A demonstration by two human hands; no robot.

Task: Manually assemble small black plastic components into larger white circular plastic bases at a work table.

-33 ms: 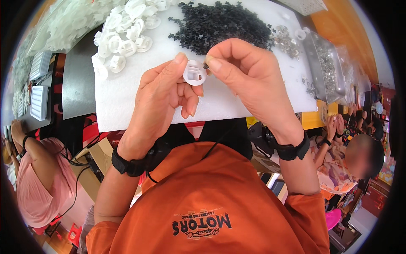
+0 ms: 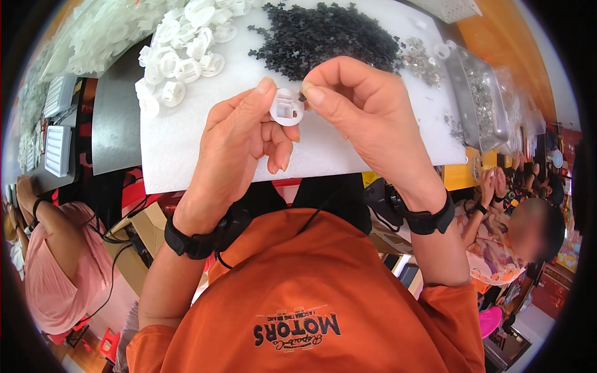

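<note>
White foam worktop (image 2: 171, 137): left hand (image 2: 239, 127) grips slotted white plastic disc (image 2: 286, 107); right hand (image 2: 367, 109) pinches small black part (image 2: 303, 97) at disc's two o'clock.

The small black piece (image 2: 302, 97) is mostly covered by the right hand (image 2: 367, 102), its shape indistinct; the reverse of the white disc (image 2: 286, 104) is hidden. The black pile (image 2: 323, 37) runs partly behind the right hand. At far left, the frame cuts off the white parts (image 2: 188, 43). Clear pieces (image 2: 479, 87) at right are too small to identify.
</note>
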